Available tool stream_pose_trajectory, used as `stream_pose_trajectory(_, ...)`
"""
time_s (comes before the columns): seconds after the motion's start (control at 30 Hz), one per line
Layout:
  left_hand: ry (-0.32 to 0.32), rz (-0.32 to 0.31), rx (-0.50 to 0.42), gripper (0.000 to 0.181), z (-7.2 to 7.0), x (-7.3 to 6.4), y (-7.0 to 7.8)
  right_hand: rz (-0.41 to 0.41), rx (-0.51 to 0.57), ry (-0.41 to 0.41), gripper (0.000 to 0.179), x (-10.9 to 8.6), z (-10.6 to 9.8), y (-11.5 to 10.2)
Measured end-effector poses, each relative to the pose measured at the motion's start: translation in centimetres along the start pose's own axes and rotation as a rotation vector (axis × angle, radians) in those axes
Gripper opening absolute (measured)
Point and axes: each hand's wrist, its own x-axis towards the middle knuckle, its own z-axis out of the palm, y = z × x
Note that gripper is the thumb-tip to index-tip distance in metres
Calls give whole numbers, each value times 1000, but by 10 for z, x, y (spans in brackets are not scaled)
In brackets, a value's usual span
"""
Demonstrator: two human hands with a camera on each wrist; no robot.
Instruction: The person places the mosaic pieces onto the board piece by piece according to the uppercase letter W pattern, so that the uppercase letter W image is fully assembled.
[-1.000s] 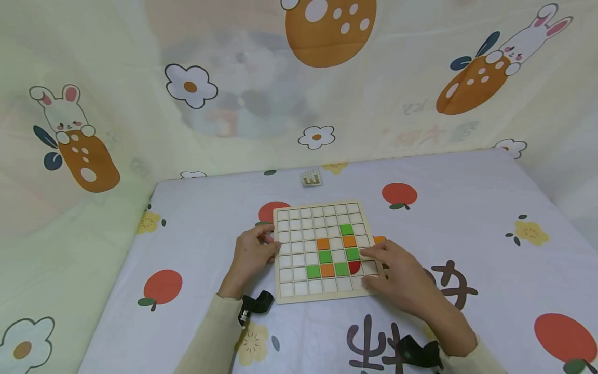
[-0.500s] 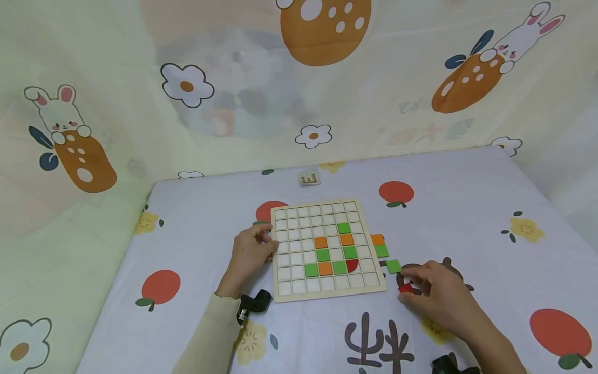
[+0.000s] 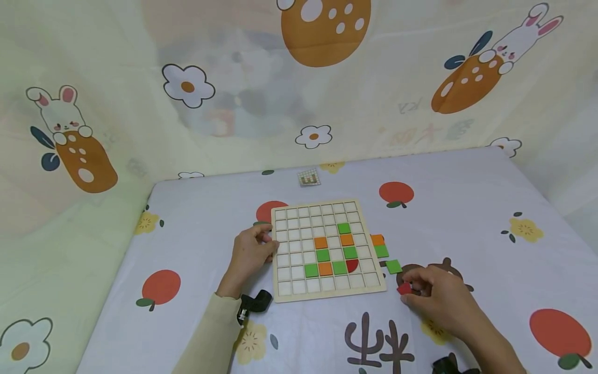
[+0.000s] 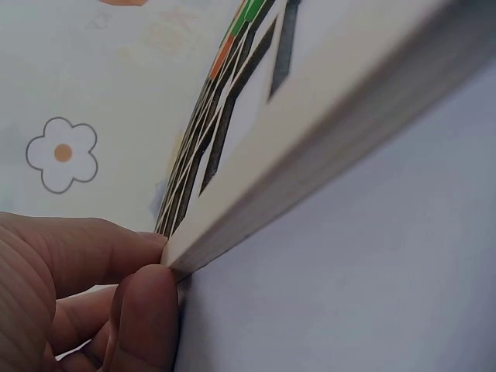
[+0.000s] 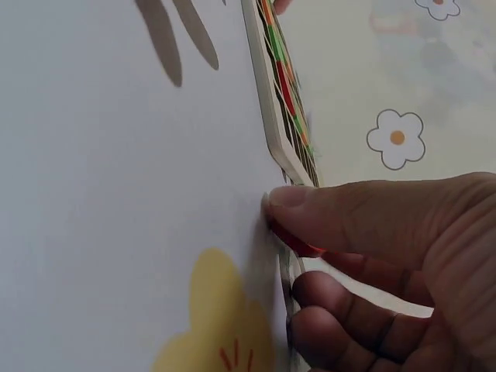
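A wooden grid board [image 3: 287, 291] lies flat on the table, with green and orange square tiles and one red rounded tile [image 3: 352, 265] in its cells. My left hand [image 3: 249, 253] pinches the board's left edge between thumb and forefinger, seen closely in the left wrist view. To the right of the board, my right hand [image 3: 441, 296] pinches a red tile [image 3: 404, 289] low over the tablecloth. In the right wrist view the thumb covers much of that red tile [image 5: 298, 242]. A loose green tile [image 3: 394, 266] lies between the right hand and the board.
More loose tiles, one orange [image 3: 377, 239] and one green [image 3: 381, 251], lie against the board's right side. Behind the board is a small card [image 3: 309, 177] with a printed grid. A patterned cloth wall [image 3: 252, 104] rises at the table's back edge.
My right hand has left the board's right side, moved right and toward me, and taken hold of a red tile. The left hand stays at the board's edge.
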Motion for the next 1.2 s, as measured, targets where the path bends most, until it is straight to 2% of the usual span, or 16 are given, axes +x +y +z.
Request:
stream_pose_trajectory(0.17,2,-2,-2,41,-1,-1,1,3,49,1,24,-1,4,-5)
stream_pose_trajectory(0.4,-1,-2,-3,41,0,1,0,-14,60,13,18,-4,10,-12)
stream_pose_trajectory(0.63,4,1,8,41,0,1,0,-63,113,48,24,-5,14,-18)
stream_pose_trajectory(0.9,6,-4,9,41,0,0,1,-107,29,9,29,-4,16,-25)
stream_pose_trajectory(1.2,8,-11,9,42,0,-1,3,-86,-8,-52,31,-4,14,-24)
